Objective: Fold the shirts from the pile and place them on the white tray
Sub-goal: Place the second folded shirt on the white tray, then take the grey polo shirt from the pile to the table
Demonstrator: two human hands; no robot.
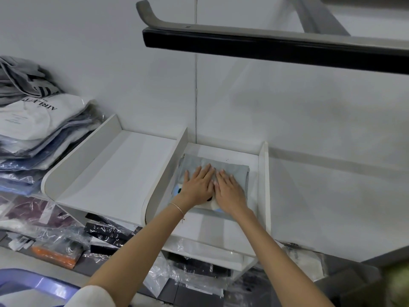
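Note:
A folded grey shirt (234, 170) with a blue and white print lies flat in the right compartment of the white tray (263, 180). Both my hands rest palm down on top of it, side by side, fingers spread. My left hand (198, 183) covers its left half and wears a thin bracelet at the wrist. My right hand (229, 189) covers the middle and front. Neither hand grips the cloth. The tray's left compartment (119, 171) holds nothing. A pile of shirts (28, 120), some in plastic bags, is stacked at the far left.
A white divider wall (174, 156) separates the two compartments. Bagged garments (104, 235) lie on the shelf below the tray. A dark bar (265, 47) juts out overhead. A blue plastic basket rim (33, 284) shows at the bottom left. The wall stands close behind.

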